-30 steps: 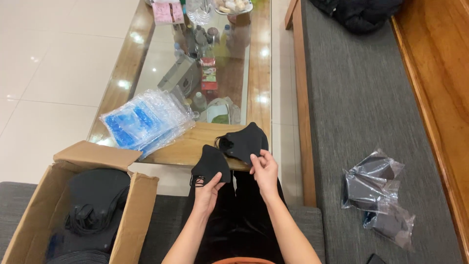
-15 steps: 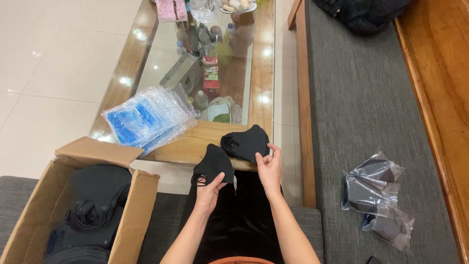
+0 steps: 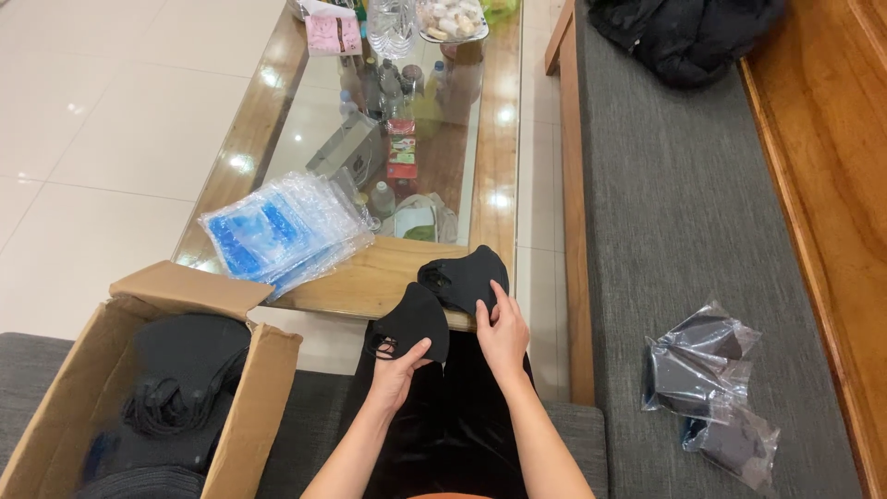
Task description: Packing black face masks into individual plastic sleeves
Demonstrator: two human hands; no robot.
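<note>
Two black masks are in hand at the near edge of the coffee table (image 3: 370, 282). One mask (image 3: 413, 322) is pinched by the left hand (image 3: 395, 371), thumb on its lower face, ear loops hanging at its left side; it is held just off the near edge. The second mask (image 3: 462, 277) is lying on the wooden near edge, touched by the fingers of the right hand (image 3: 504, 334), which is loosely curled against it. A stack of clear bags (image 3: 282, 229) is seen at the table's near left corner. An open cardboard box (image 3: 148, 388) of black masks is placed to the left. Three bagged masks (image 3: 707, 383) are laid on the grey cushion (image 3: 665, 203) to the right.
</note>
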